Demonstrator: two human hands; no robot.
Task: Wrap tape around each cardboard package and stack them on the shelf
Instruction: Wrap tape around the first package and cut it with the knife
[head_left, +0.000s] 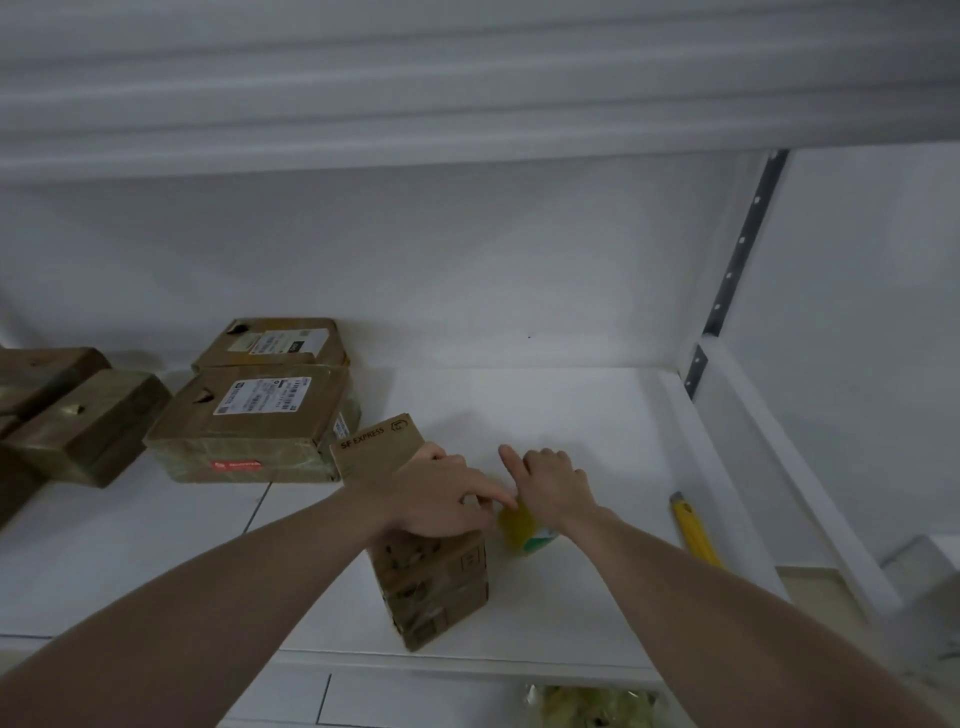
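Note:
A tall brown cardboard package (434, 587) marked SF EXPRESS stands upright on the white shelf (571, 415), its side banded with clear tape. My left hand (441, 493) rests on its top, fingers stretched right onto the top edge. My right hand (553, 483) holds a yellowish roll of tape (524, 530) right beside the package's upper right edge, index finger pointing away. Two taped packages with white labels lie at the shelf's left, one (249, 426) in front of the other (275, 343).
More taped brown packages (78, 421) sit at the far left. A yellow utility knife (696, 530) lies near the shelf's right edge. A grey perforated upright (737, 249) runs up the right rear corner. An upper shelf board (467, 78) hangs overhead.

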